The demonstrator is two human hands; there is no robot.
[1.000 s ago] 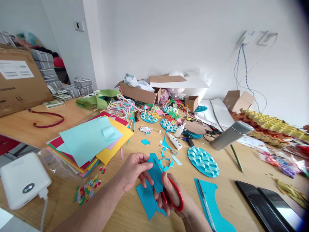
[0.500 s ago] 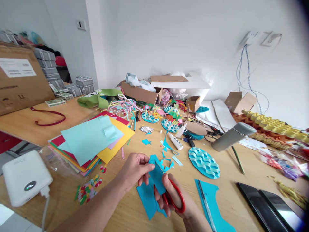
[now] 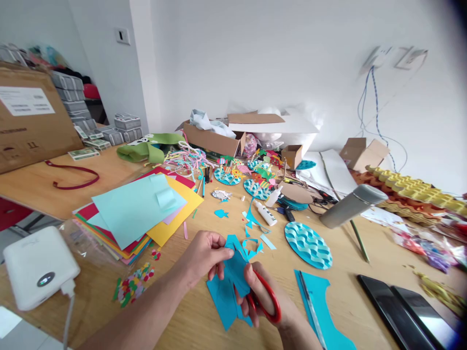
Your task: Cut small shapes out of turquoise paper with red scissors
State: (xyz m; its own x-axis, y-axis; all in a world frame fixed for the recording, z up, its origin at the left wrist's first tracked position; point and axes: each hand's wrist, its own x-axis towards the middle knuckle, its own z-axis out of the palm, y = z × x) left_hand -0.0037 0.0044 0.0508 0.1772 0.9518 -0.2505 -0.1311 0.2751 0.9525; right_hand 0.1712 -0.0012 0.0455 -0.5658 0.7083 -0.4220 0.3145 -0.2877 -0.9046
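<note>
A piece of blue paper (image 3: 236, 266) is pinched between the thumb and fingers of my left hand (image 3: 208, 253). My right hand (image 3: 262, 287) has its fingers through the red handles of a pair of scissors (image 3: 272, 297); the paper hides most of the blades. My right thumb lies close against the paper's lower right edge. Beneath both hands, another cut blue sheet (image 3: 223, 306) rests on the table. Blue paper scraps (image 3: 252, 248) lie just beyond, and a small blue fish cut-out (image 3: 221, 214) is farther off.
Coloured paper sheets (image 3: 134, 209) are stacked at left, near a white power bank (image 3: 40, 272). To the right are a wavy-patterned blue oval (image 3: 308, 245), a glue bottle (image 3: 266, 214), a grey flask (image 3: 352, 206), a pen (image 3: 310, 306) on blue paper, and black phones (image 3: 386, 311).
The blue paper has shifted and tilted slightly at the scissors. Both hands stay in nearly the same place, holding the same things.
</note>
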